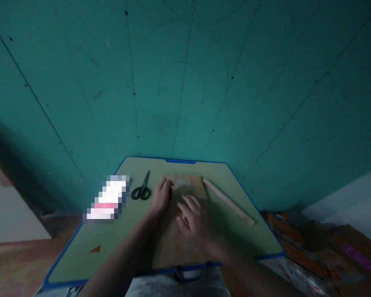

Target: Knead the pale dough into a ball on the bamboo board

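Both hands press on a brown sheet of paper (pixel 176 231) lying mid-board on the green bench (pixel 111 247): left hand (pixel 160 197) curled on its far edge, right hand (pixel 195 220) spread flat. The sheet may skew under uneven pressure; nearby scissors (pixel 142 189) and wooden stick (pixel 228 201) could be knocked.

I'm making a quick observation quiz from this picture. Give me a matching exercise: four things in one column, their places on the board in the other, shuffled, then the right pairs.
Things:
1. scissors
2. wooden stick
3. brown sheet
4. small orange triangle

Places:
A. right of the brown sheet, lying slantwise
B. near the board's front left corner
C. under both hands, left hand and right hand
D. just left of the left hand

Pairs: 1-D, 2-A, 3-C, 4-B
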Demonstrator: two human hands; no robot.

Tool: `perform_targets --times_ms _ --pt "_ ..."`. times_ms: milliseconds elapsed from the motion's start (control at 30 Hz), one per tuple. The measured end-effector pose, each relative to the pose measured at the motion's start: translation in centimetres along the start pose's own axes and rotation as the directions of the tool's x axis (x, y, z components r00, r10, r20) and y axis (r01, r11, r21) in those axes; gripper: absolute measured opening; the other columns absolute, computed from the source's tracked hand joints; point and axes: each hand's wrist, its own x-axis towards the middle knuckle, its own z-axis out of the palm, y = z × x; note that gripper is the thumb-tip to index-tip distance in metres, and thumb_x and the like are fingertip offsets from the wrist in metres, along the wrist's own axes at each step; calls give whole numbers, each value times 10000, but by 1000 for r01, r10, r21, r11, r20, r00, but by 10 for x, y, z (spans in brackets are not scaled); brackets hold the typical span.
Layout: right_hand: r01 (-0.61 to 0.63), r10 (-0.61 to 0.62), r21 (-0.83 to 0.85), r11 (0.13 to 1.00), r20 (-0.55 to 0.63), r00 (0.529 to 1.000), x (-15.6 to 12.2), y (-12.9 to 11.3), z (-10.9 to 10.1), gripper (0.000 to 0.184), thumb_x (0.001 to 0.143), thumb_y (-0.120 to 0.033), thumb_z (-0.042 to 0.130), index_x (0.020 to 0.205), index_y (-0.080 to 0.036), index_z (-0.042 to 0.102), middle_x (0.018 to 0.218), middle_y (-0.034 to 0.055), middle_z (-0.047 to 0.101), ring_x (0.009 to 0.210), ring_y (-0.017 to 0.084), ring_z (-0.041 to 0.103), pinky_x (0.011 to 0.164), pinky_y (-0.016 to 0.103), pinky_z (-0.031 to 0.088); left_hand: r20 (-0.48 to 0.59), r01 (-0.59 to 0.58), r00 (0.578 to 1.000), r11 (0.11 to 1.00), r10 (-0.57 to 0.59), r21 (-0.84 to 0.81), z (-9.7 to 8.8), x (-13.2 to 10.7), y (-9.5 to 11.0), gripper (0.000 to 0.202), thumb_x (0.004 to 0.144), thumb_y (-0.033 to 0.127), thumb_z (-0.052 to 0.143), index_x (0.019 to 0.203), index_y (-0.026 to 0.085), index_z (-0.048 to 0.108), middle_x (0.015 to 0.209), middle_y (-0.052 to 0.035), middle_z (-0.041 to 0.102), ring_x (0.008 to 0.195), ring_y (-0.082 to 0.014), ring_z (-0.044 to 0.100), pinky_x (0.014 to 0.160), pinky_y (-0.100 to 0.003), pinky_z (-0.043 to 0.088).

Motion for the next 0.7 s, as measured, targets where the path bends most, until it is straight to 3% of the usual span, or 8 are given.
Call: perform_targets --times_ms 167,333,467,700 --pt "-98 75 195 976 124 989 6 5 -19 313 913 -105 427 1082 -188 676 993 47 737 935 159 658 845 269 481 20 4 1000 1000 -4 -24 0 1 -1 270 837 442 447 722 205 506 449 71 424 378 -102 386 400 -209 291" --pt "-7 16 -66 998 142 990 23 1 -25 144 851 -159 542 765 -192 653 770 40 678 772 181 610 703 288 415 26 -9 1000 1000 10 -26 0 -1 0 252 838 427 446 727 206 499 443 76 414 383 -96 378 403 -203 287" --pt "41 -29 -99 994 116 993 22 -5 -15 193 850 -197 559 660 -197 589 724 21 624 754 162 569 680 281 369 33 6 999 999 -5 -32 0 0 -1 262 835 432 436 712 208 491 450 73 414 389 -97 379 396 -204 288" --pt "61 -63 46 997 35 997 -5 6 0 200 823 -198 513 625 -189 540 692 20 558 671 142 523 618 275 341 16 -2 1000 1000 1 14 0 0 1 274 823 442 437 704 204 502 442 67 429 391 -101 390 401 -206 301"
